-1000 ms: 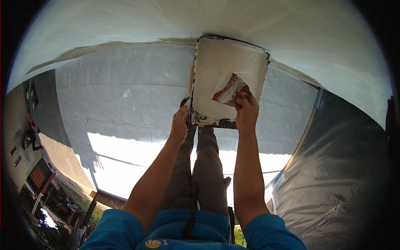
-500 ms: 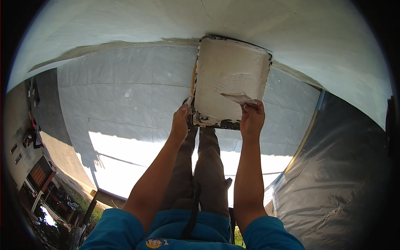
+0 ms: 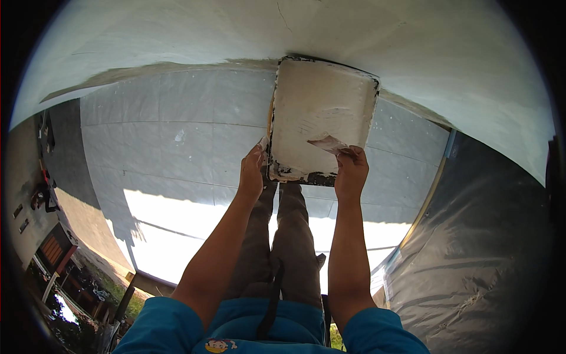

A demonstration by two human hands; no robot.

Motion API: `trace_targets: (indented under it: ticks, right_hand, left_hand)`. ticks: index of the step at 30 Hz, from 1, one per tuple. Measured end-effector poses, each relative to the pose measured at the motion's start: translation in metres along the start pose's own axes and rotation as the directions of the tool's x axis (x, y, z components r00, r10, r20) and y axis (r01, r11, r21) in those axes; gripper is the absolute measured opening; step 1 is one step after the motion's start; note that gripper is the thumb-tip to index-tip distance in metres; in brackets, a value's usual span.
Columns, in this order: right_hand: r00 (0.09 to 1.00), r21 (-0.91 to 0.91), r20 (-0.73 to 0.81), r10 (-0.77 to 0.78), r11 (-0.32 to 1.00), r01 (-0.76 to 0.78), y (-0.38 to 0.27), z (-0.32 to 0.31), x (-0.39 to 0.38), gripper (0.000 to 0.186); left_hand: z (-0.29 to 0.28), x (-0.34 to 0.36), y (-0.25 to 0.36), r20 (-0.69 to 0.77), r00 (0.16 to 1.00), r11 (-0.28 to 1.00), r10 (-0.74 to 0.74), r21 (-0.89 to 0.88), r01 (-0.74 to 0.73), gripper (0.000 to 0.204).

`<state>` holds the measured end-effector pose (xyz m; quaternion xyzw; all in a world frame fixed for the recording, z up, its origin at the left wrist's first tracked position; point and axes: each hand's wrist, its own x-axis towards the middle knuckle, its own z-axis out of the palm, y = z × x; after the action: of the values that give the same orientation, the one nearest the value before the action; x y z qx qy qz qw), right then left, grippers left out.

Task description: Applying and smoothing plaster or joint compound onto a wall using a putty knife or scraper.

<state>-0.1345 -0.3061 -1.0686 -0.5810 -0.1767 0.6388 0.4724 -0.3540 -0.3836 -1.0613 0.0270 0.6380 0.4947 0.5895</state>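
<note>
A squarish, cream-coated tray [image 3: 324, 100] with dark, chipped rims lies in front of me, its far edge up against the pale wall. My left hand [image 3: 252, 171] is closed at the tray's left rim, near the front corner. White residue shows about its fingertips, and some fingers are hidden. Over the front right part of the tray, my right hand [image 3: 352, 171] pinches a thin, flat scraper [image 3: 329, 144] smeared with pale paste. The scraper's tip points left across the tray; whether it touches the coating I cannot tell.
The wall [image 3: 194, 35] curves across the top. Grey sheeting [image 3: 171, 141] with seams and white spots covers the floor, brightly sunlit nearer me. Dark wrinkled plastic [image 3: 471, 248] spreads at right beyond a pale strip. My legs [image 3: 292, 230] stand below the tray.
The tray and both hands sit slightly lower and further left in view, along with a small shift of the whole view. The scraper's angle has changed a little over the tray.
</note>
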Motion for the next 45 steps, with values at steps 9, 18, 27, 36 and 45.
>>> trace_targets:
  ticks: [9, 18, 27, 36, 45]
  right_hand:
    - [1.000, 0.063, -0.005, -0.031, 0.998, 0.031, -0.004, -0.002, -0.001, 0.024]
    - [1.000, 0.156, -0.027, 0.006, 0.988, -0.002, 0.000, -0.010, 0.006, 0.026]
    - [0.998, 0.196, -0.056, 0.033, 0.980, -0.021, -0.010, 0.000, -0.002, 0.026]
    - [0.985, -0.011, -0.073, -0.158, 0.987, 0.158, -0.013, 0.003, -0.004, 0.022]
    - [0.993, 0.035, -0.122, 0.000, 0.999, 0.004, 0.000, 0.002, 0.001, 0.025]
  left_hand:
    - [-0.008, 0.003, -0.016, 0.027, 1.000, 0.999, 0.000, -0.034, 0.001, 0.054]
    - [-0.009, 0.000, -0.024, -0.002, 1.000, 1.000, -0.007, -0.024, 0.007, 0.055]
    - [-0.007, 0.000, -0.015, 0.051, 0.999, 1.000, 0.011, 0.006, -0.012, 0.056]
    - [-0.009, -0.006, -0.014, 0.097, 0.993, 0.998, 0.060, 0.019, -0.062, 0.056]
    - [-0.011, 0.003, -0.017, 0.018, 1.000, 1.000, 0.017, -0.002, -0.017, 0.055]
